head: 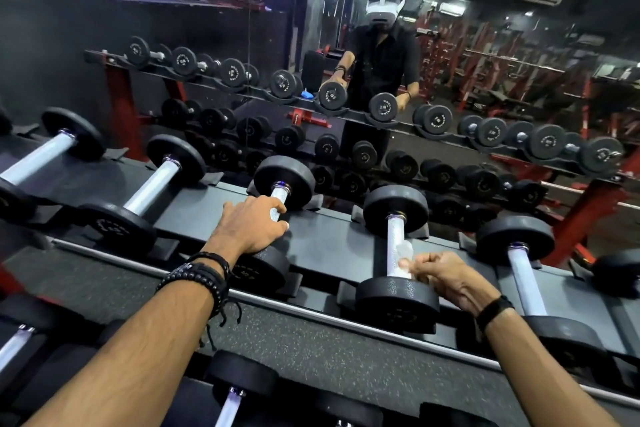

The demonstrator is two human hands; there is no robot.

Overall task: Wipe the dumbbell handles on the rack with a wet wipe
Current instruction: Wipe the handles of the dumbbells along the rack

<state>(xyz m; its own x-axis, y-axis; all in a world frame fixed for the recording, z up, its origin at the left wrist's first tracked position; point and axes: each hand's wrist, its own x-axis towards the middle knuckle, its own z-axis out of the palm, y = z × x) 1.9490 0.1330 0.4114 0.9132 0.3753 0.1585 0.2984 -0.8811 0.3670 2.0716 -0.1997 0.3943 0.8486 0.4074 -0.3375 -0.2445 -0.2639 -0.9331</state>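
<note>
Facing a wall mirror (485,45) behind a dark dumbbell rack (322,246), top shelf sloped toward camera. Reflected in it: second view of rack, gym machines, person in black shirt.

Five dumbbells on the top shelf within view, black round heads, knurled silver handles, lying front to back in cradles. More on lower tier, partly cut off, not counted.

Third dumbbell (282,180): left hand (249,225) draped over its handle, fingers curled round the bar, thumb on near side. Grasping the handle. Dark bead bracelets (197,276) stacked on left wrist.

Fourth dumbbell (396,291): handle (395,236) upright in frame, near head just below right hand.

Right hand (441,276) at near end of that handle, fingers clenched, pinching a wet wipe (405,253). One wipe, white, crumpled, semi-translucent, pressed against the bar's right side just above the near head. Black band (493,311) on right wrist.

Both forearms extended forward, left reaching further up the shelf than right.
</note>
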